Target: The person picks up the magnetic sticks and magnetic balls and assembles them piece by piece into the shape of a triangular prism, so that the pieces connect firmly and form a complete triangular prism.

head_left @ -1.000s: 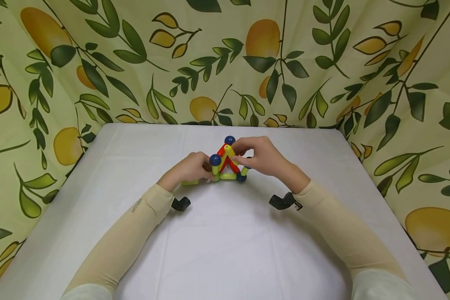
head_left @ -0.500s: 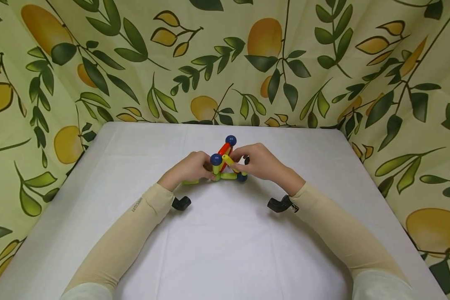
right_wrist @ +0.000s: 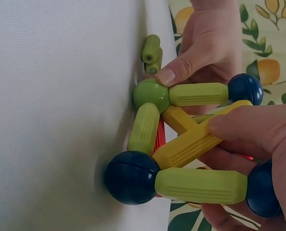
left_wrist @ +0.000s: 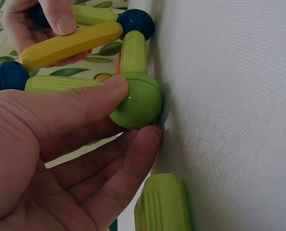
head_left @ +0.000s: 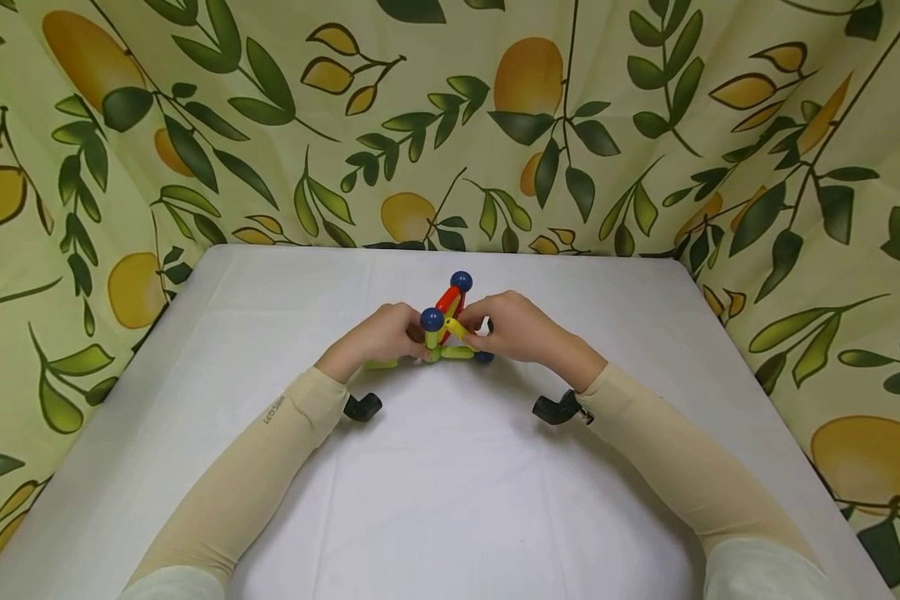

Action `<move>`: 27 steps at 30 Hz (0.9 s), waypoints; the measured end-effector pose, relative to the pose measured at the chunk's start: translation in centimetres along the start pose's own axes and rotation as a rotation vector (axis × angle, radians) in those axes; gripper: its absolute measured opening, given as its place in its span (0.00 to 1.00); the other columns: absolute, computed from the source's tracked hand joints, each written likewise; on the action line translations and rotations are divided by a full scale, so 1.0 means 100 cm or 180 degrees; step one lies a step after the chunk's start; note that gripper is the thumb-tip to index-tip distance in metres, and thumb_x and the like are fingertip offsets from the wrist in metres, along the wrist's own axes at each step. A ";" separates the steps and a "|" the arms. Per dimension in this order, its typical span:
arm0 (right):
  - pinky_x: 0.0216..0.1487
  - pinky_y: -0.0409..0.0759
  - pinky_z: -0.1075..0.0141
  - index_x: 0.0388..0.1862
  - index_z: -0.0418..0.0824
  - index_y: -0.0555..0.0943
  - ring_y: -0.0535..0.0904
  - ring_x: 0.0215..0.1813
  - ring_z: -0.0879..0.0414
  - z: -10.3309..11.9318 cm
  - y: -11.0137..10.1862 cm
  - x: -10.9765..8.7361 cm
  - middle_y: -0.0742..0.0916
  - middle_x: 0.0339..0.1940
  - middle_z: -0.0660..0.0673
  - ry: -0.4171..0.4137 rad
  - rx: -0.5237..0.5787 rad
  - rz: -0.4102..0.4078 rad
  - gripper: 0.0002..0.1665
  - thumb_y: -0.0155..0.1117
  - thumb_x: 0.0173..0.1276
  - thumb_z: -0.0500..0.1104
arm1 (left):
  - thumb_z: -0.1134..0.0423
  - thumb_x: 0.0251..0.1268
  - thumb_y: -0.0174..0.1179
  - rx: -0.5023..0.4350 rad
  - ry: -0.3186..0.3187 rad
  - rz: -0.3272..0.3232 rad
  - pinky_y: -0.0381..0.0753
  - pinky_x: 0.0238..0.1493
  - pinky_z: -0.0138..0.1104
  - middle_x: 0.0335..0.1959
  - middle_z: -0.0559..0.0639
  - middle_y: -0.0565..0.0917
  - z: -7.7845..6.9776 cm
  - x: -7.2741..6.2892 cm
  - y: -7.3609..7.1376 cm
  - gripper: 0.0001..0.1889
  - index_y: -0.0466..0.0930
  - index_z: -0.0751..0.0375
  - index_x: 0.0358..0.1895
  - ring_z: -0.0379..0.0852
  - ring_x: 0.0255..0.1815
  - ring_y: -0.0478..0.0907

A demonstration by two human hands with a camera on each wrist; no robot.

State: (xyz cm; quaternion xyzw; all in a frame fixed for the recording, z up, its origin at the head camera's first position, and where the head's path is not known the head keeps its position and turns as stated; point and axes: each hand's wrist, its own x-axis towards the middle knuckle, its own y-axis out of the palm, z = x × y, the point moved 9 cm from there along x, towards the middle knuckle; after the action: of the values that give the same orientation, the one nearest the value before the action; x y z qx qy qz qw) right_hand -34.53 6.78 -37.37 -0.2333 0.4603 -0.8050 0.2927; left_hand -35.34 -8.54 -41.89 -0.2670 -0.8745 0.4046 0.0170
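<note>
A frame of magnetic rods and balls stands on the white cloth. My left hand (head_left: 390, 333) pinches the green ball (left_wrist: 138, 103) at its near left bottom corner between thumb and fingers. My right hand (head_left: 521, 329) pinches a yellow rod (right_wrist: 196, 142), which slants across the near side. One end of that rod meets the lower blue ball (right_wrist: 132, 177); its other end points up near the upper left blue ball (right_wrist: 245, 89). Light green rods (right_wrist: 198, 186) link the corners. Farther back, a red rod (head_left: 447, 297) rises to another blue ball (head_left: 461, 282).
Loose green rods (left_wrist: 166, 202) lie on the cloth beside my left hand. Black wrist mounts (head_left: 363, 407) stick out from both sleeves. Behind the table (head_left: 450, 500) hangs a curtain (head_left: 450, 125) printed with fruit and leaves.
My right hand has come down and nearer with the yellow rod, whose raised end now sits lower, beside the upper left blue ball. The left hand stays on the green ball.
</note>
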 end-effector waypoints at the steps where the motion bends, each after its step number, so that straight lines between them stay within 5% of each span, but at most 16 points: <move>1: 0.44 0.83 0.60 0.52 0.43 0.93 0.85 0.44 0.50 0.000 0.000 0.000 0.90 0.39 0.54 0.0000 0.0011 0.0011 0.12 0.78 0.71 0.41 | 0.66 0.65 0.79 -0.0006 0.0002 -0.0002 0.86 0.56 0.45 0.41 0.53 0.91 0.000 0.000 0.000 0.16 0.90 0.69 0.53 0.50 0.42 0.87; 18: 0.45 0.84 0.61 0.46 0.44 0.93 0.85 0.44 0.46 0.006 0.002 0.010 0.90 0.36 0.55 -0.0179 0.0096 0.0177 0.07 0.79 0.71 0.41 | 0.66 0.65 0.79 0.0214 0.0096 -0.0049 0.84 0.45 0.42 0.38 0.52 0.90 -0.009 -0.005 0.000 0.16 0.89 0.69 0.52 0.50 0.37 0.83; 27: 0.40 0.82 0.60 0.42 0.46 0.92 0.80 0.37 0.56 0.005 0.001 0.016 0.87 0.31 0.56 -0.0245 0.0239 0.0172 0.08 0.84 0.68 0.45 | 0.65 0.65 0.79 0.0221 0.0057 -0.0046 0.84 0.45 0.42 0.36 0.51 0.90 -0.008 -0.004 -0.001 0.16 0.89 0.69 0.51 0.50 0.36 0.82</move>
State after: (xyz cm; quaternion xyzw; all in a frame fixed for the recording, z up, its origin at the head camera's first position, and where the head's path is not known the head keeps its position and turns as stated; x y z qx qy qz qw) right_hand -35.35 5.31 -37.07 -0.2405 0.4243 -0.8039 0.3404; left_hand -34.83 -8.22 -41.24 -0.2636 -0.8616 0.4321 0.0370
